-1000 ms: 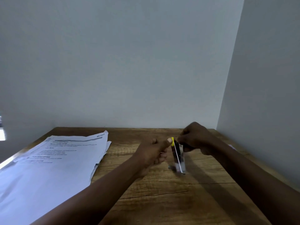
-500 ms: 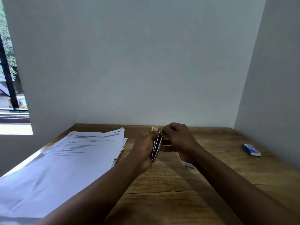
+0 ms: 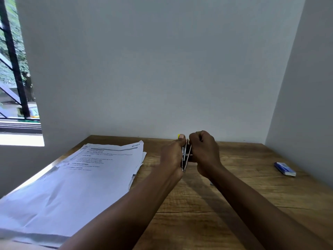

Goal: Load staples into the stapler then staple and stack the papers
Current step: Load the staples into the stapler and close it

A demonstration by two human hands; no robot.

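A small stapler (image 3: 186,156) with a metal body and a yellow tip is held upright above the wooden desk (image 3: 207,204), between both hands. My left hand (image 3: 172,156) grips it from the left, thumb near the yellow tip. From the right, my right hand (image 3: 203,152) curls its fingers round the stapler's top part. The stapler looks slightly parted, its inside hidden by my fingers. A pile of printed papers (image 3: 75,181) lies on the left half of the desk. A blue and white staple box (image 3: 284,169) lies at the far right.
White walls close the desk at the back and right. A barred window (image 3: 16,69) is at the far left. A small grey bit (image 3: 211,184) lies on the desk just by my right forearm.
The view has swung right, bringing the window and staple box into sight. Both hands have lifted the stapler off the desk and drawn closer together round it.
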